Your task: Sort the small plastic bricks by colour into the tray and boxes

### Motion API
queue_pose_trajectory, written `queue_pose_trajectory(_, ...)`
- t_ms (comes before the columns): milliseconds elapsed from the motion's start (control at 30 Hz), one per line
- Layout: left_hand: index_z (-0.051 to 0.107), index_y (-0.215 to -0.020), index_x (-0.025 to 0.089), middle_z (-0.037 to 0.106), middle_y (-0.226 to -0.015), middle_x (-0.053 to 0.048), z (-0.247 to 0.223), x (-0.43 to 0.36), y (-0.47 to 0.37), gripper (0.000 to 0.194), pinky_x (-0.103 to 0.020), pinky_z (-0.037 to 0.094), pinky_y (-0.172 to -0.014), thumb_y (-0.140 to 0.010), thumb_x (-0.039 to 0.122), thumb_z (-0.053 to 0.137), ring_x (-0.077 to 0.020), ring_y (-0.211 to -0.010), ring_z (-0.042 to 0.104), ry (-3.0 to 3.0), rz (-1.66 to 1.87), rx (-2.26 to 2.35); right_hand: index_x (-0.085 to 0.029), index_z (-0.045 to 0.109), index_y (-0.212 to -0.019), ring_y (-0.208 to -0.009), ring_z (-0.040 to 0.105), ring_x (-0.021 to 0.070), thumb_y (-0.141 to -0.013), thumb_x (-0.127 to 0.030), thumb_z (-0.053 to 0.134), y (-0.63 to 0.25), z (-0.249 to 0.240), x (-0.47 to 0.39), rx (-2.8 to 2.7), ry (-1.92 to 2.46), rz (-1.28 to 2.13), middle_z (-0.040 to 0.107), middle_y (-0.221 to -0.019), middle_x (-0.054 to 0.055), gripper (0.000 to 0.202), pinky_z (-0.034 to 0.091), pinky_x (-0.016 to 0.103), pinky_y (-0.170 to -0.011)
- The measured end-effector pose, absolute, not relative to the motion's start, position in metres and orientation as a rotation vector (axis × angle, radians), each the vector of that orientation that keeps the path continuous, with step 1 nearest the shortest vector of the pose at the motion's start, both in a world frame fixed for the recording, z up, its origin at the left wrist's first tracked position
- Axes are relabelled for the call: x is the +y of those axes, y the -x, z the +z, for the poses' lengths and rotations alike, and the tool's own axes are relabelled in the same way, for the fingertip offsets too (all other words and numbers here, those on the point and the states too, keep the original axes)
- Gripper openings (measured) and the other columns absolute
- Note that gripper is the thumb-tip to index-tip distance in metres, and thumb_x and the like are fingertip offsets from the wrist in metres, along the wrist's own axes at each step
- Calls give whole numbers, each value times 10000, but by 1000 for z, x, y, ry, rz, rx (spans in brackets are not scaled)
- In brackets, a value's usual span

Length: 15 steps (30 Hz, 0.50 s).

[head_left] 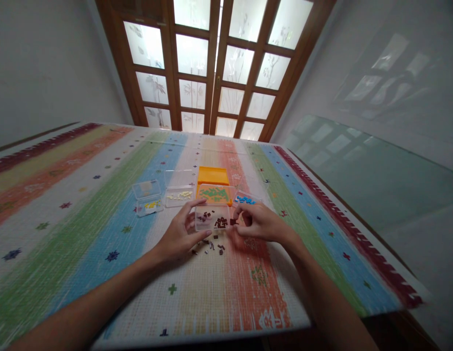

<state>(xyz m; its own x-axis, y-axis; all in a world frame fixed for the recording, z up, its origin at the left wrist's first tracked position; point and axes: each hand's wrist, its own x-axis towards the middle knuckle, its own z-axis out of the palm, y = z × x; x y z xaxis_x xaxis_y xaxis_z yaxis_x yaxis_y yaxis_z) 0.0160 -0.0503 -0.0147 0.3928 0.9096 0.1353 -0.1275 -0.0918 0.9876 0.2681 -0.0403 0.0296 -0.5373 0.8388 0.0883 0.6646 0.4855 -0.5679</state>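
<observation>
My left hand (184,226) grips the left side of a clear plastic box (211,209), thumb at its near edge and fingers behind. Small dark brown pieces (221,223) lie inside the box, mostly toward its right. At the box's right side my right hand (257,222) is closed, with thumb and forefinger pinching a small dark brown piece (233,222). Several loose dark pieces (211,245) lie scattered on the tablecloth just in front of the box.
Behind the box, an orange case (213,174) stands open with green pieces (214,194). Clear boxes hold yellow pieces (152,204), cream pieces (180,195) and blue pieces (244,200). A striped tablecloth (138,243) covers the table. Wooden glass-paned doors (213,73) are beyond.
</observation>
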Motion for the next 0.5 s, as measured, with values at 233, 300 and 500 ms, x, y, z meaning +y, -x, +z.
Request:
queue_pose_trajectory(233,432,-1335,208,653,-1216,-133,-15,-58,-23,665,-474,554,-971,-761,170,765,-251,-1046,701,-1334,978,718,-170,624,-908,-513,440,97,-809,-263,668,-251,26,-39,-2394,1379,358,517,-574,-69,143,293,221,-568)
queue_pose_trajectory(300,439,-1324,201,647,-1223,-133,-16,-58,-24,654,-465,548,-976,-757,161,763,-244,-1050,696,-1334,982,710,-161,640,-914,-538,470,112,-823,-276,673,-246,23,-40,-2404,1428,257,550,-595,-45,150,296,230,-576)
queue_pose_trajectory(500,445,-1319,198,628,-1237,-133,-16,-58,-23,666,-451,553,-963,-741,158,772,-238,-1048,688,-1326,985,741,-144,702,-969,-625,558,154,-876,-252,625,-238,19,-45,-2411,1505,65,629,-651,17,162,315,247,-595)
